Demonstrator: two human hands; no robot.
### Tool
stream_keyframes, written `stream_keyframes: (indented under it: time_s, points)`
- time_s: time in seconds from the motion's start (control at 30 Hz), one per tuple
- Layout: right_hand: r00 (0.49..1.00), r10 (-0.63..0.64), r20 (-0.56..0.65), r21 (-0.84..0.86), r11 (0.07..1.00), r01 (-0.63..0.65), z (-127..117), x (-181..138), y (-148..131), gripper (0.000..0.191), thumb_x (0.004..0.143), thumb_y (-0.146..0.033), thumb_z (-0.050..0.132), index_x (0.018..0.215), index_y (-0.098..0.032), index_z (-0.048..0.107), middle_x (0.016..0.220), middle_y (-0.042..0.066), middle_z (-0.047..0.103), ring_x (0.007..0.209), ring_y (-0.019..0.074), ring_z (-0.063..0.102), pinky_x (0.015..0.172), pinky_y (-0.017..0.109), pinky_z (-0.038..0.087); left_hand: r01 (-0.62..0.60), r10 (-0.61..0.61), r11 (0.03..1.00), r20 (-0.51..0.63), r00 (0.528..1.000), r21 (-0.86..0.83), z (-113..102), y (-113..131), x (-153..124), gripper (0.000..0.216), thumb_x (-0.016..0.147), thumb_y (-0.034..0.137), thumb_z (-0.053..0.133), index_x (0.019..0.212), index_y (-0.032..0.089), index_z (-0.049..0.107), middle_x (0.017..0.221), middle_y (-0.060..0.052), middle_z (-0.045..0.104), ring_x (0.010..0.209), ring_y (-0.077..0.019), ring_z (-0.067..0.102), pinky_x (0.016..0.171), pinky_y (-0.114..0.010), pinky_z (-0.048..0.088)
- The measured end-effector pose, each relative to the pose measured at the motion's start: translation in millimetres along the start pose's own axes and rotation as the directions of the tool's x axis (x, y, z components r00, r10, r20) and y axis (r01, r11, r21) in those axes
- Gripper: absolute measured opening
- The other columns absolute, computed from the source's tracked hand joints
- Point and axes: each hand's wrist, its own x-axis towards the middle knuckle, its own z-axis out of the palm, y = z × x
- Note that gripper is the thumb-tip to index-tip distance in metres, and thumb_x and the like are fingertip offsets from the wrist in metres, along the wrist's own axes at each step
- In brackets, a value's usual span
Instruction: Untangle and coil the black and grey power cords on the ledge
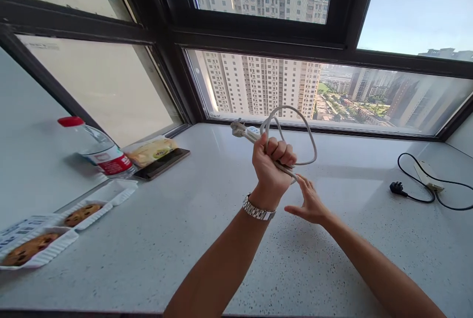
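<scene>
Gripping the white power strip (248, 133) and its looped cord (295, 130) in our fisted left hand (271, 165), long axis pointing away-left, we hold our right hand (308, 202) spread, fingertips touching the cord's lower end just beside it.

Head camera looks down across windowsill (185, 239), near.

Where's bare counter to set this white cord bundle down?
Bare counter runs between the cookie trays and the left hand. Another free patch lies between the right hand and the black cord. Crowded: far left, by the bottle and snack packet.
</scene>
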Motion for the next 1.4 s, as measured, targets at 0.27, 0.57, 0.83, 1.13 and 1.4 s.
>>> stream_keyframes:
  time_s: [0.27, 0.57, 0.83, 1.13, 1.4]
  points:
    - [0.966, -0.061, 0.252, 0.326, 0.945, -0.025, 9.2, 21.0, 14.8, 0.045, 0.083, -0.058, 0.052, 0.06, -0.02, 0.064, 0.064, 0.001, 0.062, 0.074, 0.0187, 0.06, 0.091, 0.042, 0.04, -0.219, 0.223, 0.972, 0.047, 0.974, -0.085, 27.6, 65.1, 2.8, 0.049, 0.097, 0.031, 0.026, 0.053, 0.019, 0.01, 0.046, 0.006, 0.01, 0.039, -0.007, 0.005, 0.037, -0.023, 0.014]
    - [0.863, 0.504, 0.045, 0.698, 0.602, -0.388, -84.5, -3.7, -1.4, 0.053, 0.075, -0.052, 0.066, 0.05, -0.022, 0.029, 0.047, -0.009, 0.021, 0.04, 0.0059, 0.017, 0.039, 0.023, 0.021, -0.277, 0.292, 0.923, -0.016, 0.956, 0.267, -50.7, 79.0, 1.9, 0.049, 0.092, 0.031, 0.036, 0.048, 0.018, 0.019, 0.045, 0.007, 0.008, 0.036, -0.0069, 0.007, 0.037, -0.023, 0.012]
    - [0.752, 0.647, -0.127, 0.854, 0.457, -0.25, -51.2, 37.2, -41.0, 0.034, 0.084, -0.051, 0.048, 0.066, -0.022, 0.039, 0.053, -0.006, 0.036, 0.042, 0.0093, 0.037, 0.036, 0.021, 0.029, -0.099, 0.054, 0.828, 0.096, 0.994, 0.552, -98.7, -36.1, -21.8, 0.059, 0.064, 0.052, 0.071, 0.043, 0.018, 0.027, 0.04, 0.009, 0.019, 0.037, -0.0024, 0.016, 0.038, -0.019, 0.014]
    - [0.915, 0.403, -0.022, 0.41, 0.839, -0.359, -19.8, 42.1, -93.7, 0.043, 0.084, -0.061, 0.047, 0.088, -0.019, 0.058, 0.1, 0.007, 0.056, 0.089, 0.0189, 0.055, 0.071, 0.03, 0.049, -0.069, 0.061, 0.578, 0.042, 0.997, 0.813, -102.0, -59.7, -21.9, 0.041, 0.052, 0.035, 0.082, 0.054, 0.017, 0.044, 0.045, 0.009, 0.031, 0.046, -0.0054, 0.025, 0.043, -0.02, 0.02]
    - [0.921, 0.023, -0.39, 0.192, 0.98, 0.057, -34.8, 18.8, -70.9, 0.026, 0.086, -0.037, 0.051, 0.069, -0.02, 0.058, 0.074, 0.003, 0.058, 0.072, 0.0164, 0.055, 0.064, 0.029, 0.046, -0.22, 0.219, 0.738, 0.082, 0.972, 0.638, -91.7, -22.2, -20.9, 0.044, 0.07, 0.043, 0.071, 0.048, 0.017, 0.043, 0.051, 0.003, 0.041, 0.051, -0.0084, 0.038, 0.049, -0.022, 0.034]
